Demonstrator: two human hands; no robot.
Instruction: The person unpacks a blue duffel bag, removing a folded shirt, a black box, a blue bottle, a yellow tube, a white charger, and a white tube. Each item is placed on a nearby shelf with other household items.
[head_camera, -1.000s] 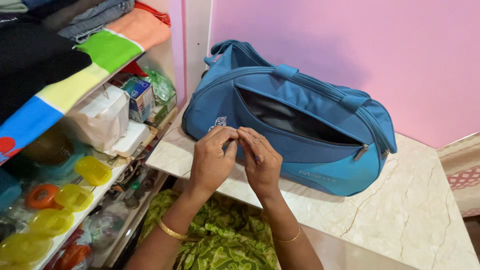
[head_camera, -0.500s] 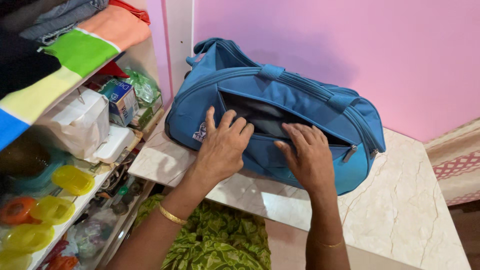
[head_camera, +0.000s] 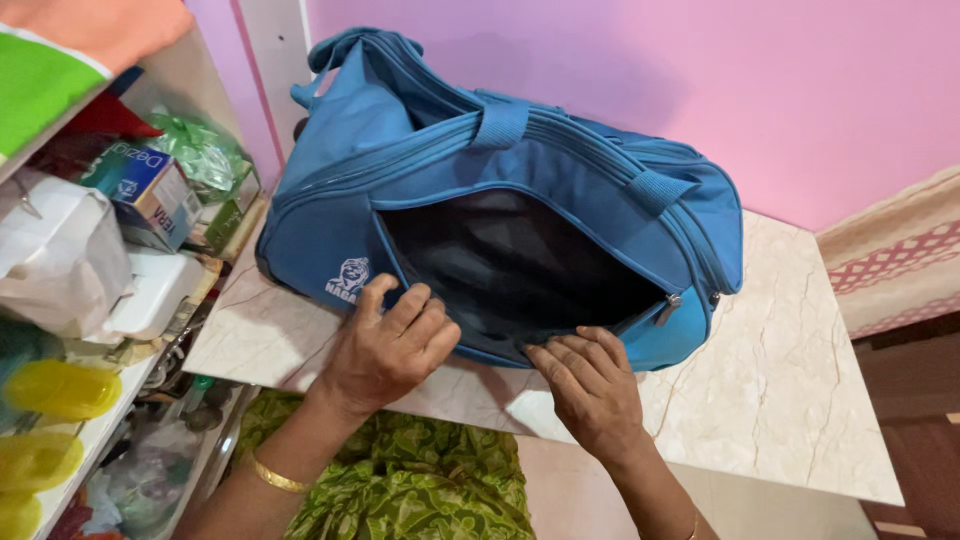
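Duffel bag held open at its side pocket

Duffel bag, blue with lighter blue trim, lies on the marble tabletop against the pink wall, its wide side pocket unzipped and gaping dark. The left hand presses the pocket's lower lip near the white printed emblem, fingers bent and spread over the fabric edge. The right hand pins the same lip further along, below the grey zip pull, fingers flat and close together on the cloth; neither hand grips a loose object.

To do this well, both hands should keep the lip pulled down and toward the body evenly, so the opening stays wide and the interior can be seen. Pressure probably belongs on the seam rather than the thin panel, which would sag. At the left a shelf carries a small blue carton, a white plastic bag and yellow lids, close to the left elbow, so that arm needs care
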